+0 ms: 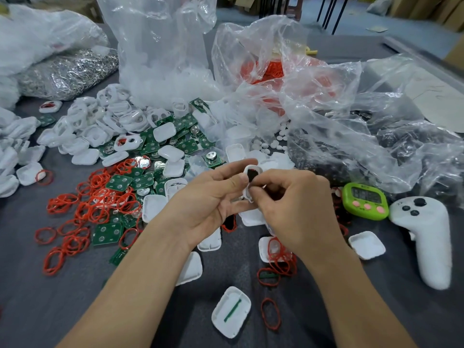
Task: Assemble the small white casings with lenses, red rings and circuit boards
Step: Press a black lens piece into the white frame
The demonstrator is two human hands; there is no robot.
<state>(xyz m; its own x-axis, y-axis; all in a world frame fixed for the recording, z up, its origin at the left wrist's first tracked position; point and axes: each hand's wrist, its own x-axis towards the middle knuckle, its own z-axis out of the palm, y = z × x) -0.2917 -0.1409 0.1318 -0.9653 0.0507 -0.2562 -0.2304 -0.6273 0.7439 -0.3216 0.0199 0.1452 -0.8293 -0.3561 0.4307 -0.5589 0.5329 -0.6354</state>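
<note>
My left hand grips a small white casing at mid-table, thumb on its edge. A dark insert with a red rim shows in the casing's opening. My right hand pinches the same casing from the right with thumb and forefinger; what lies under its fingers is hidden. Loose red rings and green circuit boards are scattered to the left. White casing frames are heaped at the back left. Small white lenses lie behind my hands.
Large clear plastic bags crowd the back and right, one holding red rings. A green timer and a white controller sit at the right. White casing halves and red rings lie on the grey table near me.
</note>
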